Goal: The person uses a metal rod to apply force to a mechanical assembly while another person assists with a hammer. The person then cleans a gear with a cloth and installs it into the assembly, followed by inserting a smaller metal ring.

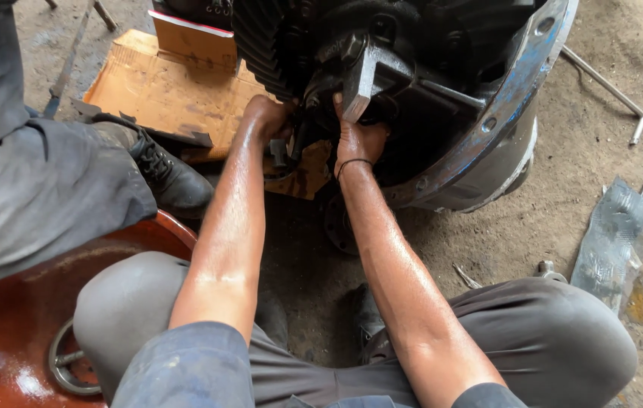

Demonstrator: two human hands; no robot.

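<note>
A large greasy differential housing (488, 143) with a blue-rimmed flange lies on the dirt floor in front of me. Its dark ring gear (264, 41) with slanted teeth shows at the upper left. My left hand (270, 117) reaches under the gear and grips a dark part there; its fingers are partly hidden. My right hand (359, 136) presses against the black inner casting (370, 68), fingers pointing up along a metal bearing cap. A thin black band circles my right wrist.
Another person's grey trouser leg (26, 189) and black shoe (170, 177) are at the left, on flattened cardboard (162, 91). A rust-red metal drum (4, 325) sits at the lower left. A bent steel rod (608, 91) and a flat metal strip (612, 242) lie at the right.
</note>
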